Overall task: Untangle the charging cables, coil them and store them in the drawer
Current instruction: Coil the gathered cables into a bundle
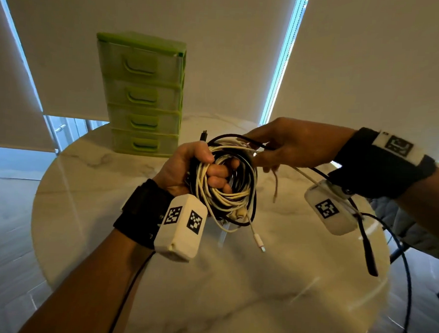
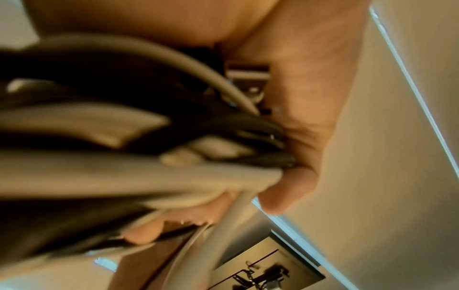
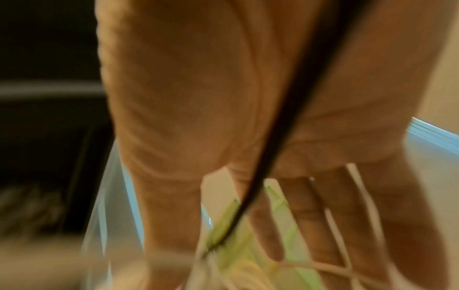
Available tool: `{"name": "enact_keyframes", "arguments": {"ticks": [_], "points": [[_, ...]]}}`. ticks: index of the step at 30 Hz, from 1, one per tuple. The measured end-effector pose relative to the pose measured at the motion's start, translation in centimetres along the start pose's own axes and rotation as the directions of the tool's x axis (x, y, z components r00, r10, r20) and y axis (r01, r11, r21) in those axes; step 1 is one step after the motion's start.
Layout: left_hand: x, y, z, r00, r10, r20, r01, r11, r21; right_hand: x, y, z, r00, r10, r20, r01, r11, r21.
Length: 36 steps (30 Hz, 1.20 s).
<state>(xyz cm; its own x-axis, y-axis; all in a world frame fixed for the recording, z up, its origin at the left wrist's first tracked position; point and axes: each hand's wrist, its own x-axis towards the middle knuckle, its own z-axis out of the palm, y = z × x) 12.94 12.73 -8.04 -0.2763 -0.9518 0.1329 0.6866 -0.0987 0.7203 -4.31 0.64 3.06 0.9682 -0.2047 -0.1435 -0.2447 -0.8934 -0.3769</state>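
A tangled bundle of white and black charging cables (image 1: 227,189) hangs in the air above the round marble table (image 1: 232,294). My left hand (image 1: 188,164) grips one side of it, fingers curled through the loops; up close, the cables (image 2: 124,172) fill the left wrist view against my thumb (image 2: 310,98). My right hand (image 1: 290,144) reaches into the bundle's top right and holds strands between thumb and fingers. A black cable (image 1: 366,250) trails from it down to the right and crosses its palm (image 3: 293,109). White strands (image 3: 335,225) lie over its fingers. A white plug end (image 1: 260,245) dangles below.
A green drawer unit (image 1: 141,93) with all drawers closed stands at the table's far left side, behind the bundle. A grey-covered chair (image 1: 401,226) is at the table's right edge. White blinds hang behind the table.
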Motion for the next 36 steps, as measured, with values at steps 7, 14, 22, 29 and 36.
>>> {"name": "enact_keyframes", "arguments": {"ticks": [7,14,22,29,36], "points": [[-0.4,0.8,-1.0,0.99,0.07,-0.122,-0.093,0.976,-0.195,-0.3,0.9,-0.4,0.979,0.201,-0.029,-0.163,0.864,0.477],[-0.9,1.6,-1.7,0.948,0.14,-0.285,-0.212,0.948,-0.239,0.2,0.2,1.8,0.987,0.138,0.085,-0.16,0.918,0.362],[-2.1,2.3,-1.8,0.954,0.174,-0.244,-0.221,0.958,-0.181,-1.3,3.5,2.4,0.905,0.25,-0.345,-0.212,0.966,0.144],[0.1,0.2,0.6,0.968,0.069,-0.243,-0.069,0.998,0.008,0.0,2.0,1.6,0.816,0.176,-0.551,-0.26,0.962,-0.078],[0.4,0.1,0.9,0.932,0.072,-0.354,-0.084,0.996,-0.017,-1.2,0.0,-1.8,0.811,0.176,-0.557,-0.204,0.979,0.013]]}}
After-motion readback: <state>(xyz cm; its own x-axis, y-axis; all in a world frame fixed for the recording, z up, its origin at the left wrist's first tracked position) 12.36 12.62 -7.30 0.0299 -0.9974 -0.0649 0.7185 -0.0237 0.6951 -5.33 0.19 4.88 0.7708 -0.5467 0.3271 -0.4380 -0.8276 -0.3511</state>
